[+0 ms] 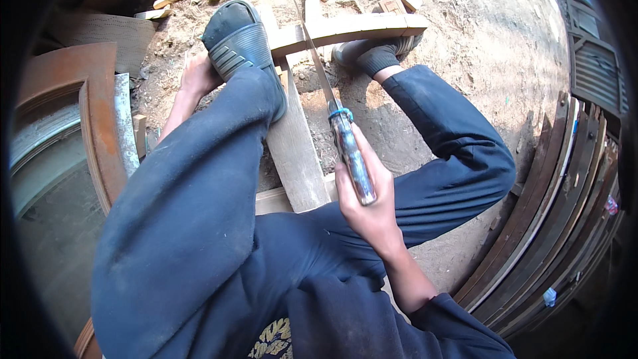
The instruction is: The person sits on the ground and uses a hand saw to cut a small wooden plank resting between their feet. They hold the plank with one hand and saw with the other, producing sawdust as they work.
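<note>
Right hand [365, 199] is gripping the saw [335, 116] handle, fingers wrapped tight, blade lying across the curved plank [352, 28]. Left hand [197, 74] is resting beside the plank's near end, fingers hidden behind the sandal [240, 40] pressing the plank.

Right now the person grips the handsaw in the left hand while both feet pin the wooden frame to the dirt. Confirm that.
Not quite. The head view shows the handsaw gripped in the right hand; the left hand rests down beside the sandalled left foot. The rest holds: both feet pin the wooden frame to the dirt.
</note>
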Motion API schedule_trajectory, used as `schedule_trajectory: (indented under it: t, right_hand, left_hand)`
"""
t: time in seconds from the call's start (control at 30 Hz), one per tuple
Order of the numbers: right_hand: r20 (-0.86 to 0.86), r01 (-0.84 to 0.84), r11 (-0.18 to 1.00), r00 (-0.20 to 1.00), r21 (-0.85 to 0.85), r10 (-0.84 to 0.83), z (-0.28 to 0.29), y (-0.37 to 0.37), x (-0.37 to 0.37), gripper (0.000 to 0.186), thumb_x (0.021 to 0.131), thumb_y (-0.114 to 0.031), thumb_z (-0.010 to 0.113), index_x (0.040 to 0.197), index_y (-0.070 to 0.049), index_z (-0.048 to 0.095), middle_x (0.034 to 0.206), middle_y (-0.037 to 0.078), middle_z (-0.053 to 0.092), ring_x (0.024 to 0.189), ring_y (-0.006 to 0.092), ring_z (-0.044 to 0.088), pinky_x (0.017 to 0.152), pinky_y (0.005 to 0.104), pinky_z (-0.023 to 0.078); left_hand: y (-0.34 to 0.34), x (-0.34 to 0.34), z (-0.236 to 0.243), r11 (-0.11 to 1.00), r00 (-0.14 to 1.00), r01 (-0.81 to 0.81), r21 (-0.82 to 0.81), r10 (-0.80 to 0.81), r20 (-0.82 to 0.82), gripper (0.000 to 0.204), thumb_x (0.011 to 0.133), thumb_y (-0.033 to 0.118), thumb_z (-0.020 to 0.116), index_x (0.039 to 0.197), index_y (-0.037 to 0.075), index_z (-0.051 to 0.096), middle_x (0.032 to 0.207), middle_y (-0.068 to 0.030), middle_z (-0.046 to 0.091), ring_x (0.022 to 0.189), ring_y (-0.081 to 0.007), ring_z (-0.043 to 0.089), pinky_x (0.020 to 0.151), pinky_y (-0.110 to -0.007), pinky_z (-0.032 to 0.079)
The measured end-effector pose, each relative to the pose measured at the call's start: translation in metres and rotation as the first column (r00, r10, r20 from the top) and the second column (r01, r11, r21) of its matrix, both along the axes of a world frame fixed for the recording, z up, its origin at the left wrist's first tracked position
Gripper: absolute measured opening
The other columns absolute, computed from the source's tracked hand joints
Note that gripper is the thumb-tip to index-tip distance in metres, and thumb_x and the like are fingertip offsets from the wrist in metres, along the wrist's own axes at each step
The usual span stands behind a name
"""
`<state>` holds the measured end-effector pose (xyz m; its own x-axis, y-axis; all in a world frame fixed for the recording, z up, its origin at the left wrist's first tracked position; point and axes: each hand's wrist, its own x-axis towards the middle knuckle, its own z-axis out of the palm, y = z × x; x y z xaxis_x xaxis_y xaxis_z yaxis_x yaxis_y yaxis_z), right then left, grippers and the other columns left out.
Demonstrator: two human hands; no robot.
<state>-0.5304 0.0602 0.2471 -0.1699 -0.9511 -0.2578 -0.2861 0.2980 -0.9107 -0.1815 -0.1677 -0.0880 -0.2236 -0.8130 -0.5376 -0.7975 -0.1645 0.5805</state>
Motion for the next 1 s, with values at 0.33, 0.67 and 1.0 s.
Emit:
schedule_trajectory:
  t: [0.33, 0.67, 1.0]
  right_hand:
    - [-0.052, 0.006, 1.000, 0.999, 0.005, -0.006, -0.018, -0.024, -0.003, 0.058, 0.084, 0.003, 0.055, 0.140, 0.007, 0.041, 0.081, 0.014, 0.064, 0.064, 0.0081, 0.056, 0.062, 0.0257, 0.048]
    - [0.078, 0.015, 0.997, 0.997, 0.071, -0.020, -0.037, -0.065, 0.004, 0.048, 0.085, 0.000, 0.056, 0.133, 0.006, 0.049, 0.088, 0.016, 0.065, 0.071, 0.0112, 0.058, 0.066, 0.0282, 0.049]
    - [0.083, 0.034, 0.999, 0.996, 0.018, -0.035, -0.050, -0.069, 0.013, 0.052, 0.085, 0.000, 0.056, 0.136, 0.006, 0.046, 0.073, 0.015, 0.060, 0.062, 0.0110, 0.054, 0.060, 0.0296, 0.047]
  left_hand:
    - [-0.013, -0.018, -0.008, 1.000, 1.000, 0.027, 0.012, -0.027, -0.013, 0.036, 0.075, 0.034, 0.075, 0.098, 0.007, 0.069, 0.092, -0.0196, 0.070, 0.089, -0.0379, 0.067, 0.086, -0.048, 0.050]
    - [-0.013, 0.016, -0.003, 0.999, 0.999, 0.026, 0.035, -0.027, 0.023, 0.036, 0.075, 0.034, 0.075, 0.099, 0.008, 0.069, 0.093, -0.0195, 0.070, 0.089, -0.0380, 0.067, 0.090, -0.049, 0.048]
    - [-0.022, 0.050, -0.008, 0.998, 0.999, 0.023, 0.058, -0.025, 0.045, 0.035, 0.075, 0.034, 0.075, 0.099, 0.008, 0.069, 0.093, -0.0194, 0.070, 0.089, -0.0381, 0.067, 0.093, -0.051, 0.046]
